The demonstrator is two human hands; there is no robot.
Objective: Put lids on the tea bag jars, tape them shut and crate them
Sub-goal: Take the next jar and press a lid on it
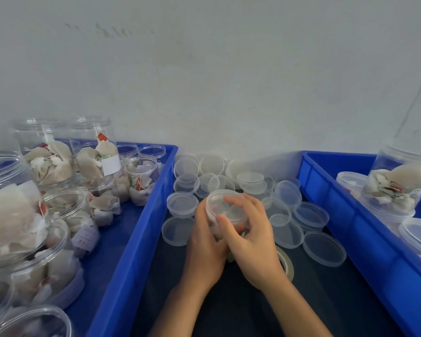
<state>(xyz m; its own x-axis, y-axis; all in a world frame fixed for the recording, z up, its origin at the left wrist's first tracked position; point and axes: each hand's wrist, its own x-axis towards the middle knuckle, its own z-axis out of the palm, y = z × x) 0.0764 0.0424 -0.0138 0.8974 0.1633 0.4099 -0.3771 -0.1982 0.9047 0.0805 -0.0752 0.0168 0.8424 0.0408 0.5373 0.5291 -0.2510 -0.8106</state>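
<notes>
My right hand (250, 229) curls over the top of a clear jar (225, 215), fingers bent around the lid (223, 199) that sits on it, thumb pressing at the near rim. My left hand (206, 242) wraps the jar's side from below and behind, fingers hidden under the right hand. The jar is tipped toward me, above the dark table (229, 312), and my hands cover most of its body, so I can see only pale scraps of tea bag through the plastic.

Just under my right wrist lies a roll of clear tape (287, 265), half hidden by the hand. Beyond my fingers a heap of loose lids (287, 229) spreads over the table up to the grey wall (204, 69), some stacked, some overlapping, some flat.

To my left stands a blue crate (136, 239) crowded with open jars of tea bags (46, 161). The bags carry small red tags and one jar shows a blank white label (110, 165); another has a pale label with print too blurred to read. To my right a second blue crate (365, 229) holds lidded jars (396, 188), one stacked on another.
</notes>
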